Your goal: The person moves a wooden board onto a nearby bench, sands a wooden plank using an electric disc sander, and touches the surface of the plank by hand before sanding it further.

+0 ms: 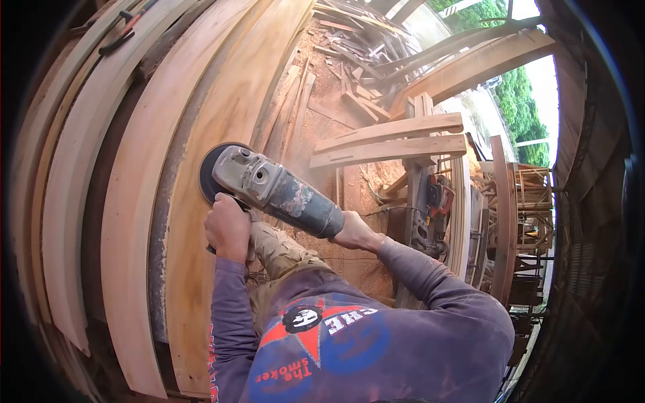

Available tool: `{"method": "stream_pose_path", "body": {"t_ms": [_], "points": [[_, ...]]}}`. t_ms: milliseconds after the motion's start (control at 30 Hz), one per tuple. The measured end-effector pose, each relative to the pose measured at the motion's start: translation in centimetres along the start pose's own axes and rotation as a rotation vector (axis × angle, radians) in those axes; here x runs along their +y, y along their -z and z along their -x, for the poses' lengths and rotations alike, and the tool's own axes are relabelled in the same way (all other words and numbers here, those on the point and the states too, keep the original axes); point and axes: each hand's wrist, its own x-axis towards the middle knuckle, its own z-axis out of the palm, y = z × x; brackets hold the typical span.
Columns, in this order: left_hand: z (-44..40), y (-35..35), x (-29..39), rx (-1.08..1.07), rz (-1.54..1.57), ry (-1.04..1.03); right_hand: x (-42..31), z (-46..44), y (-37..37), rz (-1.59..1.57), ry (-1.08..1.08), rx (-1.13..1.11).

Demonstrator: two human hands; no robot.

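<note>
A dusty angle grinder (pixel 289 198) with a worn grey-green body and a dark round disc (pixel 213 168) lies across the middle of the view. Its disc is against the face of a long wooden plank (pixel 190 282); the contact underneath is hidden. Close to the disc, my left hand (pixel 227 227) is closed around the grinder's side handle, which is mostly covered by my fingers. My right hand (pixel 356 232) wraps the rear end of the grinder body.
Several long curved planks (pixel 144 221) run side by side on the left, with a red-and-black tool (pixel 121 33) on them. Sawdust and scrap wood (pixel 363 94) cover the ground. Stacked beams (pixel 396 144) and a red power tool (pixel 440 198) stand to the right.
</note>
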Motion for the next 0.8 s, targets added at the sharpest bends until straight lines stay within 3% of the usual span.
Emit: {"method": "stream_pose_path", "body": {"t_ms": [233,267,600,667,800], "points": [[14.5,-4.1,-10.2,0.093,0.03,0.164,-3.2,9.4,-7.9,0.113,0.114,-0.189],[15.4,-3.4,-10.8,0.018,0.154,0.23,-2.9,9.5,-8.4,0.091,0.125,-0.201],[33.3,-7.6,-19.2,0.203,0.367,0.535,-4.3,14.1,-15.0,0.454,0.277,-0.404],[36.3,-7.6,-20.4,0.259,0.414,0.621,-5.6,14.4,-16.4,0.335,0.355,-0.485],[40.6,-8.8,-22.1,0.333,0.464,0.771,-7.4,13.6,-18.6,0.402,0.461,-0.593]]}}
